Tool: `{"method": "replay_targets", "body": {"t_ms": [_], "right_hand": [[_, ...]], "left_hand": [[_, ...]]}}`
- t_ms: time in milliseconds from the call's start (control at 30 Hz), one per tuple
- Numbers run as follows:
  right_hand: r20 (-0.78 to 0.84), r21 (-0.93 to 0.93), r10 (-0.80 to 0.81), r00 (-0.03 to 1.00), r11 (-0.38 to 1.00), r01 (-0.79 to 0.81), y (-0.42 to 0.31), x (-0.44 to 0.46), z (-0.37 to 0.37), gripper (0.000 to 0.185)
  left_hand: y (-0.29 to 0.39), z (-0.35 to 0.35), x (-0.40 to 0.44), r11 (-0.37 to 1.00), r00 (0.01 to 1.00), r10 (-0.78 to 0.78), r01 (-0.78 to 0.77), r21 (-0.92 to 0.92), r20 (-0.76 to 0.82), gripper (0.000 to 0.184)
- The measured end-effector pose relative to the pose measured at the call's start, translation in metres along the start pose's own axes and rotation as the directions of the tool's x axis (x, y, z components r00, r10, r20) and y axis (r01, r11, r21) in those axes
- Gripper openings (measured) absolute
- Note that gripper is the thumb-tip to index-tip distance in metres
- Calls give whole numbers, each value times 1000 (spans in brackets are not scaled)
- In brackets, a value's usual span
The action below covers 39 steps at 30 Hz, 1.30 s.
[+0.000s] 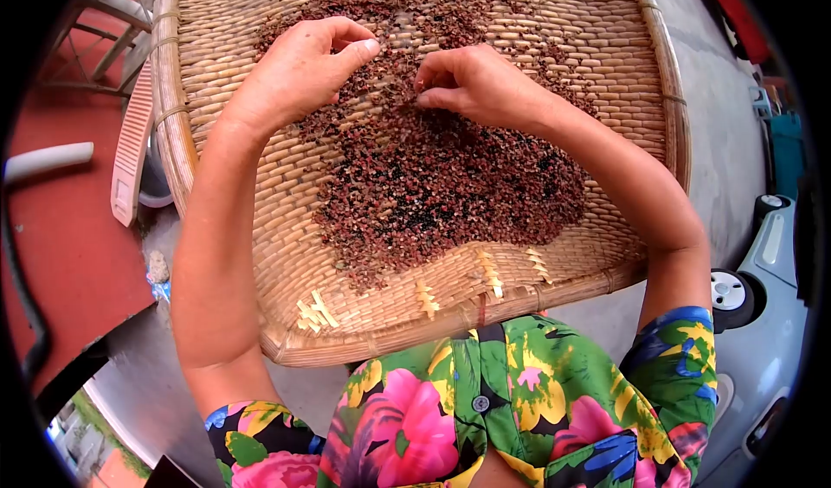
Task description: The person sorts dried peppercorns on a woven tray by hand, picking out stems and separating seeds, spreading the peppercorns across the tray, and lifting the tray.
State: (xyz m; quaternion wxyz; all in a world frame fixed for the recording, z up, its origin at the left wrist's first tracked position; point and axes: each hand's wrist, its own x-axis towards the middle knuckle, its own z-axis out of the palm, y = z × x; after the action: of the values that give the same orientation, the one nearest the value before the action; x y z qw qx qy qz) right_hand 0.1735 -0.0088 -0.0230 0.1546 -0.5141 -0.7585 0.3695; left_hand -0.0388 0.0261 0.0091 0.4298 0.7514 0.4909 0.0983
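Husk-and-seed mix [441, 194] is spread over a big woven tray [216, 21], kind of a lopsided patch running from the top centre of the frame down to the lower centre. Its long axis goes more or less up and down the frame, square to the near rim. The fat end sits below the hands and points at the person's floral shirt [407, 427]; the far end thins out into loose scatter across the upper middle, with a stretch of bare weave showing through.

Looks-wise it's mostly dull reddish-brown, crumbly little bits, with shiny black seeds mixed in, thickest around the middle of the heap. A few paler flecks too. The edges are ragged, and stray crumbs dot the weave.

Left hand [303, 68] is up over the left side of the upper scatter, fingers curled in, thumb and index close together; can't tell if there's anything between them. Right hand [480, 81] is just across from it, apart from the left, over the narrower middle part. Its fingers are bent and the thumb is near the index, a narrow gap at most, and whether they've got a bit of the mix is too small to tell. Pale woven strips [490, 274] poke out of the tray near the bottom rim.
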Motion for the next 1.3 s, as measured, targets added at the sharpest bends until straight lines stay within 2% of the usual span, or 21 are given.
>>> {"method": "replay_targets", "body": {"t_ms": [67,133,333,433,500,533,600,633,733,833,867,933,1000,1067,1100,1133,1233,1267,1300], "right_hand": [[69,301,125,990,943,-140,3,7,-16,22],[40,442,123,992,888,-128,6,7,-23,27],[21,458,126,992,880,-122,-1,2,-22,32],[3,351,43,999,935,-41,6,4,-20,35],[-46,461,-20,999,886,40,3,4,-20,37],[-52,457,-29,998,888,50,2,5,-19,37],[-6,652,-17,1000,758,17,-3,6,-16,40],[7,727,-28,1000,687,14,-10,3,-15,42],[50,864,-32,998,503,-27,-8,5,-9,44],[39,906,20,999,420,-44,-11,6,-11,45],[35,906,20,999,421,-40,-9,6,-13,45],[-78,859,91,993,511,20,-4,8,-18,47],[-106,873,93,990,485,47,1,9,-20,43],[-197,718,56,979,688,105,1,7,-21,36],[-196,691,51,979,716,101,-1,6,-22,29],[-195,692,52,979,715,100,-1,5,-22,29],[-339,553,-57,939,796,248,2,5,-20,26],[-339,554,-55,939,795,247,1,6,-20,26],[-437,493,-99,894,805,330,-2,7,-20,26]], "left_hand": [[2,-1,0,999,1000,17,-17,35,-19,34],[2,-1,0,1000,1000,6,-6,4,-2,33],[3,1,0,998,999,46,-46,-37,15,32],[2,5,1,999,999,24,-23,-46,24,30],[8,10,-1,972,999,14,-6,-235,31,30],[12,12,-1,973,1000,18,-12,-229,22,30],[17,15,-1,755,989,-55,131,-643,137,30],[15,18,2,638,983,-12,146,-756,181,28],[12,27,6,473,979,32,160,-867,199,22],[14,28,5,483,984,24,142,-864,174,21],[15,28,5,485,984,26,140,-863,174,21],[18,26,4,523,988,2,131,-842,155,20],[19,25,3,542,990,-11,125,-831,142,20],[20,25,3,569,991,-10,113,-814,130,21],[20,25,3,569,991,-10,114,-814,132,21],[21,25,2,603,993,-12,103,-791,121,21],[23,25,1,664,994,-26,93,-742,102,21],[24,24,0,690,995,-36,92,-718,93,21],[25,25,0,690,995,-38,94,-718,94,21]]}}
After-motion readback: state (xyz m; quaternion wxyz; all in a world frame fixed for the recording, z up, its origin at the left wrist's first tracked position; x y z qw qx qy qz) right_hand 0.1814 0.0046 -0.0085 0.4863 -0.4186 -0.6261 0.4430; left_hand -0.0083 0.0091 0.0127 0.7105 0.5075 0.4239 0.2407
